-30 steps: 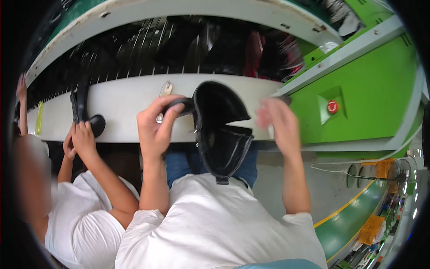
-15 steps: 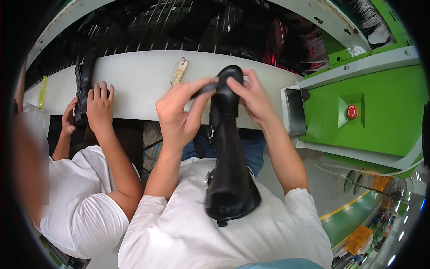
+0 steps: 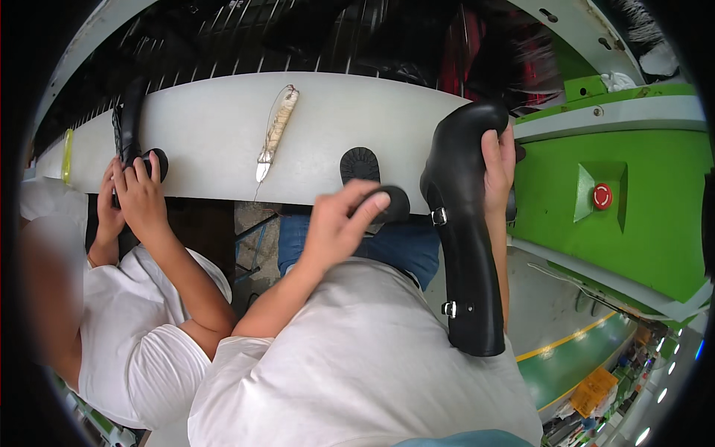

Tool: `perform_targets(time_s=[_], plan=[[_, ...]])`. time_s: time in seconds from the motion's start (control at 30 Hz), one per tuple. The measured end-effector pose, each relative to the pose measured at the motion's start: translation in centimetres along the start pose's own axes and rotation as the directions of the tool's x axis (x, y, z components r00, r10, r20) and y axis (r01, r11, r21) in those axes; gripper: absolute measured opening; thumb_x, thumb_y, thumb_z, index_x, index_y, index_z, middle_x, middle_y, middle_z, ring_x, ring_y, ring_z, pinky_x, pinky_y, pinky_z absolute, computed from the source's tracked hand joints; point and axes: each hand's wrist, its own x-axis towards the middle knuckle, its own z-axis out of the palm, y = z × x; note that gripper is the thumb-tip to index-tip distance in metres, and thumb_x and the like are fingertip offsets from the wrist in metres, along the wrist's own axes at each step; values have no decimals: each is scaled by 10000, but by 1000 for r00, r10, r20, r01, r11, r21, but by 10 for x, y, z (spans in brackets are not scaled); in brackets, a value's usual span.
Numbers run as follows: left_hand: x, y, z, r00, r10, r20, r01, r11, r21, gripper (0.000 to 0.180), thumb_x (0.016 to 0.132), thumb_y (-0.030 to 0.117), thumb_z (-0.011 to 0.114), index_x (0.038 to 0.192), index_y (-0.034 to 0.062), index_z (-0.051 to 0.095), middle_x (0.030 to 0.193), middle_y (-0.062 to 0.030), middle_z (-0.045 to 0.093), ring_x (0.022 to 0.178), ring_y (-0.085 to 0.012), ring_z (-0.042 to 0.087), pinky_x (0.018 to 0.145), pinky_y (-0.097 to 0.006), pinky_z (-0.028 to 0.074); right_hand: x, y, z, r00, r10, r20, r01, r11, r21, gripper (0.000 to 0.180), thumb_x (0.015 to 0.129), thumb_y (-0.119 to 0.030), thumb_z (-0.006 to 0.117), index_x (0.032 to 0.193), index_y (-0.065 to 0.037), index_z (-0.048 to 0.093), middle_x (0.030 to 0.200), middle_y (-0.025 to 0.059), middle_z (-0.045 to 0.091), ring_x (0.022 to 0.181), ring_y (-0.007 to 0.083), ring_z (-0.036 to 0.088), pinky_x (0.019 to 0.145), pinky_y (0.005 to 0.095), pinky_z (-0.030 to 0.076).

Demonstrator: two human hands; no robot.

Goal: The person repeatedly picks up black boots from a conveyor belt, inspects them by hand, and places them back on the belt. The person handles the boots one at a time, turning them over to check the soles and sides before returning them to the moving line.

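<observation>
My right hand [image 3: 497,165] is closed around the foot of a tall black boot [image 3: 468,246] with two silver buckles, held at the right beside the table. The boot's toe points up and its shaft hangs along my right forearm. In front of my belly, my left hand [image 3: 339,223] pinches a smooth, dark rounded piece that looks like a shoe sole [image 3: 392,203] between thumb and fingers. Just beyond my fingers a black treaded sole end [image 3: 360,164] shows over the table edge. I cannot tell whether the two pieces are joined.
A white tabletop [image 3: 208,134] curves across, bearing a tape-wrapped tool [image 3: 281,123] with a pale blade-like tip. At left a co-worker's hands [image 3: 138,194] hold another black boot [image 3: 130,123]. A green machine [image 3: 648,194] with a red button [image 3: 602,196] stands at right.
The boot has moved right and turned, now in my right hand alone. My left hand has come away from its toe, lower, with the dark sole-like piece.
</observation>
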Motion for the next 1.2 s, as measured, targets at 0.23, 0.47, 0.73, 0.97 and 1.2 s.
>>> perform_targets(time_s=[0.23, 0.47, 0.73, 0.97, 1.2], plan=[[102, 66, -21, 954, 196, -226, -240, 953, -185, 211, 1091, 125, 794, 1201, -55, 783, 869, 15, 770, 771, -3, 598, 681, -199, 477, -36, 28, -24, 871, 428, 243, -479, 849, 222, 909, 1076, -765, 508, 1448, 57, 621, 1221, 203, 768, 984, 220, 771, 837, 325, 624], [144, 41, -20, 984, 69, -165, -116, 949, -295, 216, 1113, 143, 768, 1229, -39, 766, 902, 34, 766, 786, 4, 609, 689, -195, 474, -31, 16, 8, 839, 477, 264, -544, 752, 371, 878, 1125, -728, 434, 1497, 50, 599, 1250, 247, 763, 1052, 294, 793, 922, 358, 643], [128, 43, -25, 990, 135, -29, -134, 892, -432, 362, 1210, 273, 596, 1364, -30, 723, 1178, -59, 794, 1052, -78, 705, 931, -254, 551, -71, 0, 55, 897, 347, 274, -368, 930, 24, 876, 1122, -700, 456, 1546, 64, 526, 1312, 253, 720, 1112, 312, 769, 952, 395, 618], [97, 57, -25, 963, 264, 56, -213, 869, -447, 596, 1039, 339, 810, 1472, -48, 674, 1320, -175, 789, 1208, -219, 761, 1082, -358, 573, -84, -1, 70, 891, 383, 244, -384, 922, -44, 869, 1097, -694, 492, 1512, 68, 529, 1213, 216, 724, 1040, 263, 757, 880, 370, 619], [90, 55, -20, 929, 369, 29, -339, 879, -336, 717, 837, 119, 990, 1459, -49, 676, 1284, -203, 811, 1152, -260, 812, 1040, -360, 629, -82, -8, 81, 902, 375, 211, -363, 927, -98, 910, 1057, -718, 471, 1506, 72, 526, 1162, 192, 730, 1025, 242, 750, 872, 351, 609]])
